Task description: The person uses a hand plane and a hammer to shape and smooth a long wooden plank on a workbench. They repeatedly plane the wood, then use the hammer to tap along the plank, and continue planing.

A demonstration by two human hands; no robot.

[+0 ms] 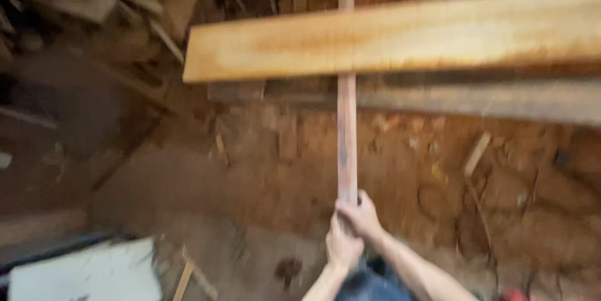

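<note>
Wooden batten (346, 132), long, stiff, light I'd judge, runs toward twelve o'clock; left hand (342, 246) and right hand (360, 215) both clench its near end.

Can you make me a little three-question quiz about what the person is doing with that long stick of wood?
1. True or false: both hands grip the near end of the narrow wooden strip.
2. The strip passes where, against the wide plank? A) under it B) over it C) beside it, well apart
3. What pale flat thing lies at the lower left?

Key:
1. True. The left hand and right hand are wrapped together round its end.
2. A. The plank covers part of the strip.
3. A white board on the ground, blurred.
</note>
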